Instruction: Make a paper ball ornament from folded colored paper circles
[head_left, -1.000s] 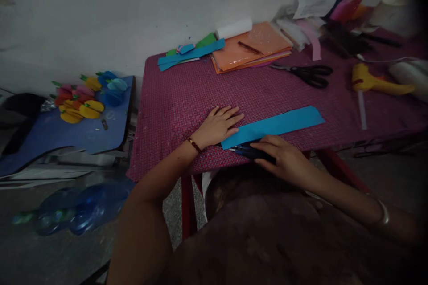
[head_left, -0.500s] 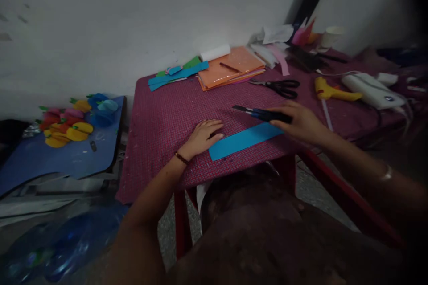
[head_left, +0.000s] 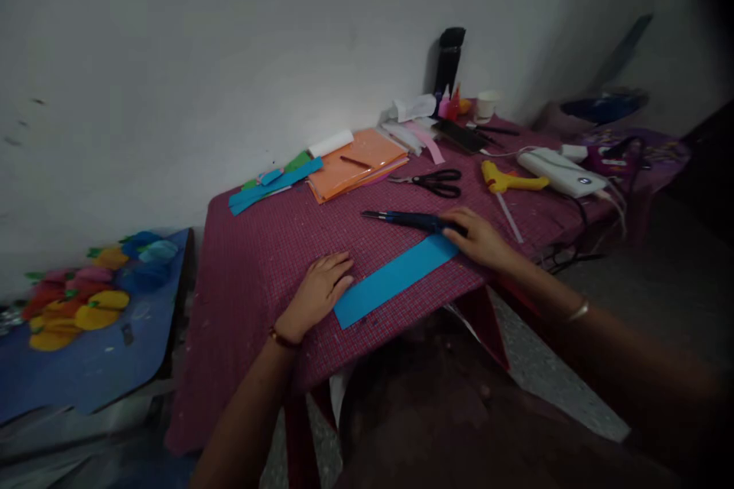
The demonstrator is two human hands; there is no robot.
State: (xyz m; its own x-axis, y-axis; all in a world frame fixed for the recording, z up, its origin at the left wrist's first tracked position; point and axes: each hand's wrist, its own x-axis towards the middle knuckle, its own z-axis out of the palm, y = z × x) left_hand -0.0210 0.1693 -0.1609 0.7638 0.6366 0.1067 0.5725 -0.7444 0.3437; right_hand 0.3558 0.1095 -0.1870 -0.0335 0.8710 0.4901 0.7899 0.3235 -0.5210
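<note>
A long light-blue paper strip (head_left: 394, 280) lies near the front edge of the table under a purple checked cloth (head_left: 269, 244). My left hand (head_left: 318, 292) rests flat on the cloth with fingers loosely spread, its fingertips at the strip's left end. My right hand (head_left: 480, 238) is at the strip's right end, closed round the handle of a dark blue utility knife (head_left: 410, 219) whose blade points left, just above the cloth.
Black scissors (head_left: 431, 182), a yellow glue gun (head_left: 509, 179), a white power bank (head_left: 562, 172), an orange paper stack (head_left: 355, 163), blue and green offcuts (head_left: 274, 183) and a black bottle (head_left: 449, 61) crowd the table's back. Paper fruit shapes (head_left: 86, 290) sit on a blue board at left.
My right hand lifted the knife from the near side of the strip to the far side and now holds it low over the cloth. The view swung up and right.
</note>
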